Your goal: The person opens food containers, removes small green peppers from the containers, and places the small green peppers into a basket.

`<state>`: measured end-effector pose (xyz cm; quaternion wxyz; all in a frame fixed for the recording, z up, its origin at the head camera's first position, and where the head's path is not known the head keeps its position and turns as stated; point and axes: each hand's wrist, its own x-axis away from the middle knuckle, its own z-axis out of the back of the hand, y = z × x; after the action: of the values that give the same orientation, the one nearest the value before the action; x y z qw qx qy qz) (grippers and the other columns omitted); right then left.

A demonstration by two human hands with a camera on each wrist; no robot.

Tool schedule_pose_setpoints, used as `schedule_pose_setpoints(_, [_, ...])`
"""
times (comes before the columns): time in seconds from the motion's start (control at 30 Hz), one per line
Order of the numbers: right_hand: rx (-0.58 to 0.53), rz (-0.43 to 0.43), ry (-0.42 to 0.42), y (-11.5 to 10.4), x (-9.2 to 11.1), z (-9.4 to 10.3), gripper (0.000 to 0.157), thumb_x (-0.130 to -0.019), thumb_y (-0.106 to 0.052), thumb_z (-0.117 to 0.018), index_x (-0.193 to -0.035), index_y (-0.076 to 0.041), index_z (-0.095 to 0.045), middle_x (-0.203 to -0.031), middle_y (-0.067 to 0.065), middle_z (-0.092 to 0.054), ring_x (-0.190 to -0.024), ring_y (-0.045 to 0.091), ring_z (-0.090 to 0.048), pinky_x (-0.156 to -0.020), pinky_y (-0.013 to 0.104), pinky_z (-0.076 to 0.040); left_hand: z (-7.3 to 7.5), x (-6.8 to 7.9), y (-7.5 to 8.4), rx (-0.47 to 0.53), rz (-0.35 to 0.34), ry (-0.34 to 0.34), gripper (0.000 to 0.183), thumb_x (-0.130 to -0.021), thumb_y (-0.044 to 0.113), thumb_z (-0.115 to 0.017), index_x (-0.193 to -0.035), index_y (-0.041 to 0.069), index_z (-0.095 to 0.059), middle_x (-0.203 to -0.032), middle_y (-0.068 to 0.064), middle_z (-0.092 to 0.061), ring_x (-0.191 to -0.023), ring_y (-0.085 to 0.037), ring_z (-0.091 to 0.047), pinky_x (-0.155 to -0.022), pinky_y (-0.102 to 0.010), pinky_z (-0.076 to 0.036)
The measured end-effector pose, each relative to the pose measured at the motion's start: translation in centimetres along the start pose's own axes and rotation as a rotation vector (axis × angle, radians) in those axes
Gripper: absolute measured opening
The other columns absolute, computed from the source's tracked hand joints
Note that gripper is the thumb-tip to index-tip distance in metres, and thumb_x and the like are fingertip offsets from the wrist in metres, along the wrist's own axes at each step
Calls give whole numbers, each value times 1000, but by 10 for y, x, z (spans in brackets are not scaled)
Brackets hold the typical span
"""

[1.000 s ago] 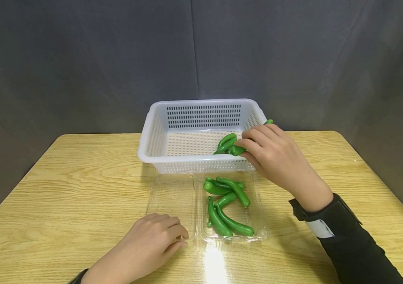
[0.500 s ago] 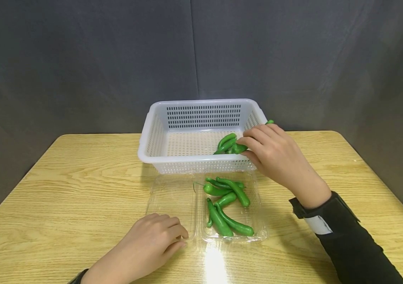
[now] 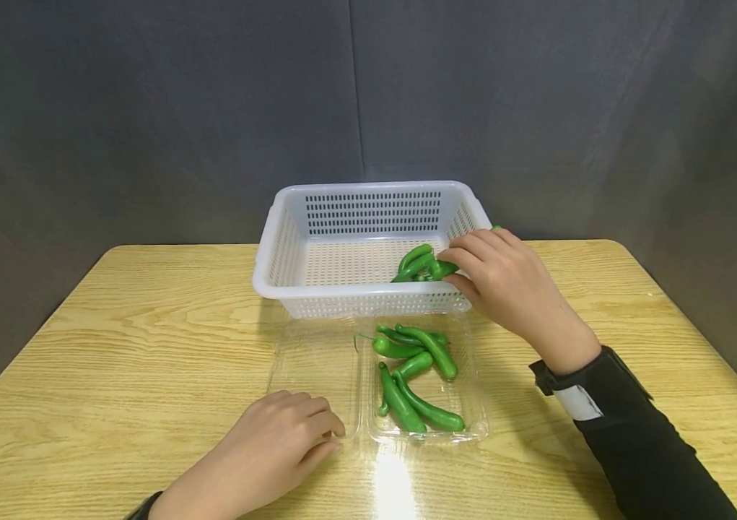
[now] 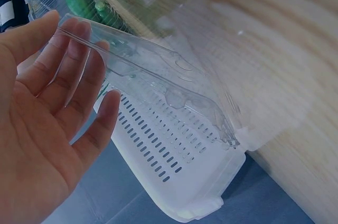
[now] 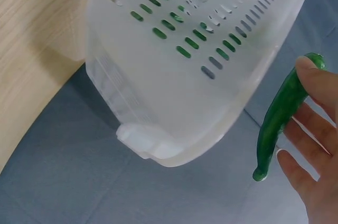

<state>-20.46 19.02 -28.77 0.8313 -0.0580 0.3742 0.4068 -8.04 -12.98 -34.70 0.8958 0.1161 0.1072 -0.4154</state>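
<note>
My right hand [image 3: 507,285] pinches a green chili pepper [image 5: 279,113] over the right side of the white basket [image 3: 342,290]. Its far tip shows past the knuckles in the head view, and the middle is hidden by the fingers. Below in the basket lie several more green peppers [image 3: 412,263]. At the near left corner of the clear plastic clamshell box [image 3: 316,368], my left hand [image 3: 280,440] rests with relaxed fingers, fingertips right at the lid's edge. Several green peppers [image 3: 429,412] lie in the box's right half.
The clamshell box lies unfolded in front of the basket on the wooden table [image 3: 147,332]. Behind the table hangs a dark grey cloth [image 3: 212,123]. The basket's perforated walls stand up around its peppers.
My right hand has shifted slightly right with the pepper in its grip. My left hand stays in place. In the box, a pepper and its thin stem moved slightly early on.
</note>
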Motion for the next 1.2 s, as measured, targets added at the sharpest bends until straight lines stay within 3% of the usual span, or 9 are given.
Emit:
schedule_pose_setpoints(0.57, [-12,-37,-3,3,5,-11,31,-85,-12,-78,-111,1,-68,-104,14,-69,-95,33,-64,-80,46,-50,0,0,1,-11,2,7,8,-88,26,-75,-91,19,-72,-87,12,-65,-78,-6,-60,-74,-32,-52])
schedule_pose_setpoints(1.2, [-11,-132,-101,1,9,-18,33,-87,-8,-76,-117,0,-67,-103,16,-70,-94,32,-65,-81,47,-51,0,0,1,-4,4,5,8,-88,26,-75,-91,19,-73,-87,12,-65,-76,-6,-59,-74,-31,-52])
